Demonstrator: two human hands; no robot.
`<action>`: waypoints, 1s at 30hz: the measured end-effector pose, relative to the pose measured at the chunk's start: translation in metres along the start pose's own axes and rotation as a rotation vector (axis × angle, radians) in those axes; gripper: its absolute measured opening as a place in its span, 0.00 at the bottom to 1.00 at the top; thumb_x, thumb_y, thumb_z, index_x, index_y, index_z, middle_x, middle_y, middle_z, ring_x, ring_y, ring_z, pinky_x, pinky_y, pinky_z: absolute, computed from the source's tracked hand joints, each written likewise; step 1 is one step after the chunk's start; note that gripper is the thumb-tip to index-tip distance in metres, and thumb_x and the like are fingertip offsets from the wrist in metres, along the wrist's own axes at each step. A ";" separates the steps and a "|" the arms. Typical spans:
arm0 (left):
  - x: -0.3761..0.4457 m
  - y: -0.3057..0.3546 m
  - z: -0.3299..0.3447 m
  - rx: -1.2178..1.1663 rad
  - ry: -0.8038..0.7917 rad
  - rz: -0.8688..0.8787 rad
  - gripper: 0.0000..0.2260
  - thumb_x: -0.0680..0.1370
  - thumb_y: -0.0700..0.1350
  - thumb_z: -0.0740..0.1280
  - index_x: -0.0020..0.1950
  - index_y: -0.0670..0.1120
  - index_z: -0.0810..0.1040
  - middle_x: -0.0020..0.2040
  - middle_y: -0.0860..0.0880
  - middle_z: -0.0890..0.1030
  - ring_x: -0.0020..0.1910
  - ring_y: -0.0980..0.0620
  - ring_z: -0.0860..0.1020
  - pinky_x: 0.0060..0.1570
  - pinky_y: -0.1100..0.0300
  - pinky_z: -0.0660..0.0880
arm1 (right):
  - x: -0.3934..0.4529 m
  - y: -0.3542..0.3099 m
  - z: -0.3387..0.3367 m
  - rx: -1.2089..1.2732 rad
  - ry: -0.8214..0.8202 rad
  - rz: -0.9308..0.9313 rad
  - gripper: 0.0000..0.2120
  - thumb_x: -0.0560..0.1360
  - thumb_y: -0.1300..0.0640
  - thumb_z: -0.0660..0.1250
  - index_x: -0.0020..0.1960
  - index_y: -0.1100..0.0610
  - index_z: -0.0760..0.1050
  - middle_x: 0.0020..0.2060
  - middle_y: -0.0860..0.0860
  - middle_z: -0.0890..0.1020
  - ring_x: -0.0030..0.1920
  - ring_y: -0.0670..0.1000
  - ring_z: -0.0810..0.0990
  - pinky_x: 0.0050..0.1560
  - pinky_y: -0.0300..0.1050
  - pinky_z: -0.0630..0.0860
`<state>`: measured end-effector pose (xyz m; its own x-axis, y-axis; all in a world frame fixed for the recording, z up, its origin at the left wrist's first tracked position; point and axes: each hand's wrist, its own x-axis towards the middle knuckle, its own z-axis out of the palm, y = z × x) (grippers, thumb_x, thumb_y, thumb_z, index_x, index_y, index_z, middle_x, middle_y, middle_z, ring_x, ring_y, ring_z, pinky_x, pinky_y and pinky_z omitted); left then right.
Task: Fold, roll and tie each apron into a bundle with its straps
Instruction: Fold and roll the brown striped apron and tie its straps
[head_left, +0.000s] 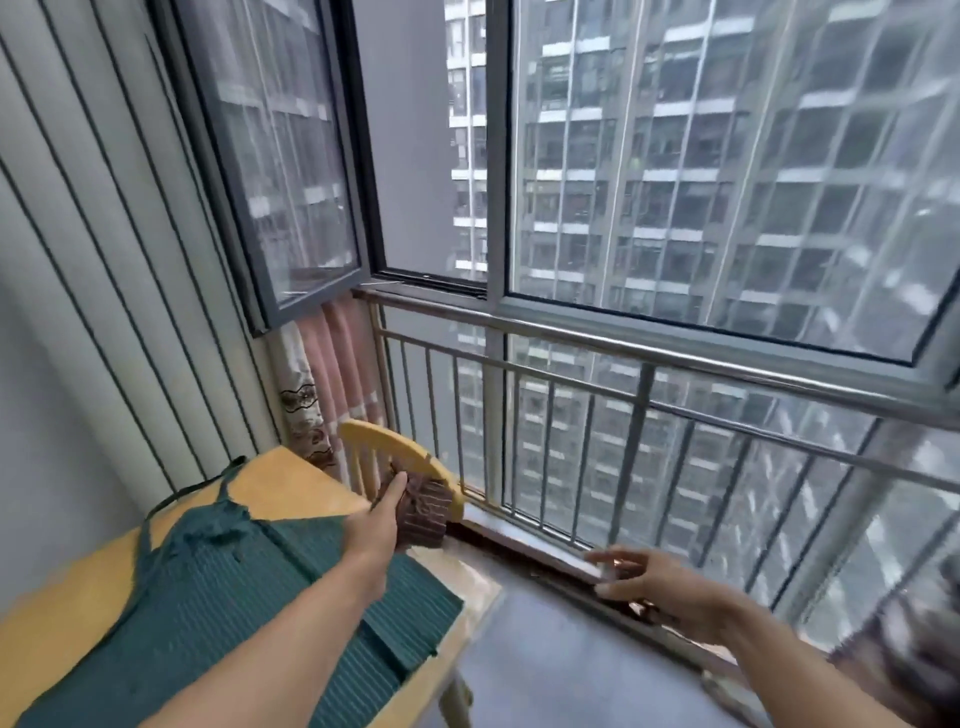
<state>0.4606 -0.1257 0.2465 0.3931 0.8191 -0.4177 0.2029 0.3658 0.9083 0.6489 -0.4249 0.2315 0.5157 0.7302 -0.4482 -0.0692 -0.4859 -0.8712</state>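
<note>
Aprons of two colours show in the head view. One, a brown striped bundle (423, 512), rolled and tied with its own strap, sits in the left hand (376, 519), whose grip grasps it with the thumb along the near side and the fingers curled behind; it is held just in front of the curved top rail of a wooden chair (400, 449), beyond the far corner of the table (291, 486). How far it touches the chair cannot be told. The other, a green striped apron (218, 592), lies spread and partly folded across the pale wooden table, its thin green straps (150, 525) trailing loose toward the wall on the left, one looping over the table edge. The left forearm crosses above this green cloth. The right hand (660, 587) hangs out to the right over the grey floor (561, 654), near the base of the metal railing (623, 395), its grip released, fingers spread and holding nothing. Behind the railing stand large windows, and a pink curtain (332, 384) hangs in the corner behind the chair.
</note>
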 end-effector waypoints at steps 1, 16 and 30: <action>-0.007 -0.003 0.020 0.000 -0.032 -0.016 0.30 0.70 0.65 0.76 0.52 0.38 0.81 0.47 0.42 0.85 0.47 0.43 0.83 0.46 0.49 0.82 | -0.015 0.005 -0.025 -0.026 0.017 0.000 0.34 0.57 0.52 0.86 0.62 0.54 0.82 0.40 0.48 0.82 0.34 0.43 0.76 0.29 0.36 0.64; -0.159 -0.102 0.322 0.256 -1.045 -0.438 0.20 0.82 0.53 0.66 0.68 0.41 0.80 0.64 0.43 0.82 0.62 0.48 0.81 0.65 0.56 0.76 | -0.279 -0.040 -0.218 0.381 0.529 -0.535 0.21 0.69 0.68 0.75 0.60 0.58 0.79 0.44 0.56 0.78 0.37 0.49 0.78 0.36 0.37 0.77; -0.462 -0.029 0.551 0.396 -1.911 0.201 0.17 0.78 0.30 0.61 0.60 0.44 0.82 0.55 0.44 0.87 0.58 0.45 0.84 0.65 0.48 0.73 | -0.440 -0.007 -0.304 -0.161 1.224 -0.139 0.15 0.75 0.69 0.72 0.60 0.59 0.81 0.44 0.52 0.79 0.38 0.44 0.77 0.43 0.38 0.76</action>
<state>0.7672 -0.7580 0.4004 0.6699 -0.7410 -0.0456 0.0885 0.0187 0.9959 0.6820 -0.8886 0.4950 0.9735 -0.1061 0.2027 0.1106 -0.5573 -0.8229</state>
